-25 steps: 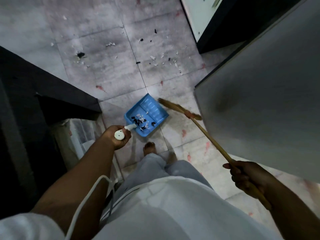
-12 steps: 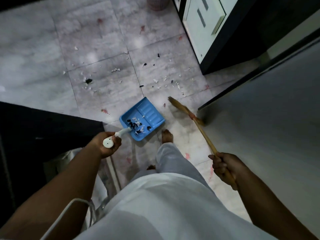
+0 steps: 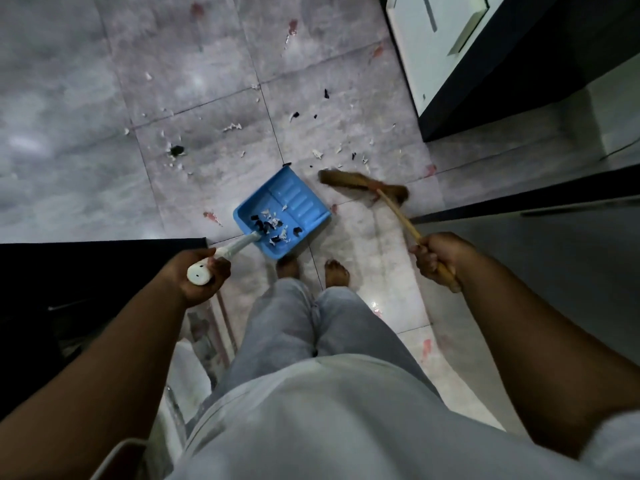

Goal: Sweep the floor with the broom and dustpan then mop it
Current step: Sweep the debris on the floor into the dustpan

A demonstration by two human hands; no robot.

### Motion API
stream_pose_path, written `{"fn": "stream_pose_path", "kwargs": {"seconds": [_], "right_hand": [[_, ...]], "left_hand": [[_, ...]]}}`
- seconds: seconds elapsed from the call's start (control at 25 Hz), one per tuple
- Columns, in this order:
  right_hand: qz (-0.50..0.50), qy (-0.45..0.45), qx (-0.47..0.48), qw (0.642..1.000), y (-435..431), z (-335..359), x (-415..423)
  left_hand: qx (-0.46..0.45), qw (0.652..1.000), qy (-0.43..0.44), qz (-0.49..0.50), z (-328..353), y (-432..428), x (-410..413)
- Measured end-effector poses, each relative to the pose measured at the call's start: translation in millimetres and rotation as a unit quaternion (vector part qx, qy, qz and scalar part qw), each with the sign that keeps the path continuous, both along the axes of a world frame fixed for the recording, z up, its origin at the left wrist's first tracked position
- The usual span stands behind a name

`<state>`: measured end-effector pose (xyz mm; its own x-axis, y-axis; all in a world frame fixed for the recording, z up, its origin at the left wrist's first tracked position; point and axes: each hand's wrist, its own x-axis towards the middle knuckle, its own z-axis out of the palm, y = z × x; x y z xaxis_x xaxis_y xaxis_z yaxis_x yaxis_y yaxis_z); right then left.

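Head view left the broom (image 3: 363, 185) bristles blurred, and its stick's end hid inside the right hand (image 3: 437, 258), whose grip was wrapped tight around it. The left hand (image 3: 199, 273) clenched the dustpan (image 3: 282, 211) handle. The pan held scraps above grey floor tiles (image 3: 86, 98) littered with bits (image 3: 317, 153).
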<state>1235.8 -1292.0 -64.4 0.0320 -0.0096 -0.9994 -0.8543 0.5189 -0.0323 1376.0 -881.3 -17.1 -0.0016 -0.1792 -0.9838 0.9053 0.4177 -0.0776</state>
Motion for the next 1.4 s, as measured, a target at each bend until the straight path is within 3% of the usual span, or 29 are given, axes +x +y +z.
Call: {"fn": "stream_pose_path", "kwargs": {"seconds": [0.28, 0.52, 0.8, 1.08, 1.4], "right_hand": [[0.039, -0.044, -0.002, 0.998, -16, 20, 20], [0.081, -0.028, 0.002, 0.996, 7, 42, 6], [0.134, 0.008, 0.006, 0.991, 51, 29, 88], [0.080, 0.007, 0.003, 0.997, 56, 25, 157], [-0.028, 0.003, 0.016, 0.999, 50, 94, 126]], "left_hand": [[0.005, 1.000, -0.002, 0.014, 10, 3, 20], [-0.003, 0.997, -0.027, 0.077, 11, 28, 30], [0.035, 0.994, -0.007, 0.106, 1, 63, 55], [0.018, 0.995, 0.009, 0.098, 1, 75, 106], [0.012, 0.999, 0.025, 0.038, -17, 53, 193]]}}
